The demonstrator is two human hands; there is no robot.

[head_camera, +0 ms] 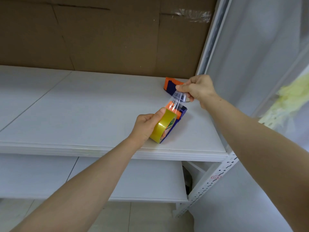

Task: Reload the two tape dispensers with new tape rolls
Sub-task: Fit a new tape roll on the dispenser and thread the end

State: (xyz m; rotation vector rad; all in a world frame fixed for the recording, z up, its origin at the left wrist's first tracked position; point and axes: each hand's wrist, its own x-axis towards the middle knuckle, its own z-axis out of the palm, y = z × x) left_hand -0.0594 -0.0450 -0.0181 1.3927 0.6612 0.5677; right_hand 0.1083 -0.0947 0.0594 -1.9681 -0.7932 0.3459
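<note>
The left hand grips the yellow tape roll seated in the blue-and-orange dispenser on the white shelf. The right hand pinches the clear tape end, drawn toward one o'clock. The second dispenser lies just beyond, at twelve o'clock. The likely risk is that the strip folds onto itself or sticks to a finger — it already looks creased — or misses the cutter slot.

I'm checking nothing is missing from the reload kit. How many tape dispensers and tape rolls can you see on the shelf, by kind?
Tape dispensers: 2, near dispenser steadied by the left hand, far dispenser behind the right hand
Tape rolls: 1, yellow roll
Total: 3
</note>
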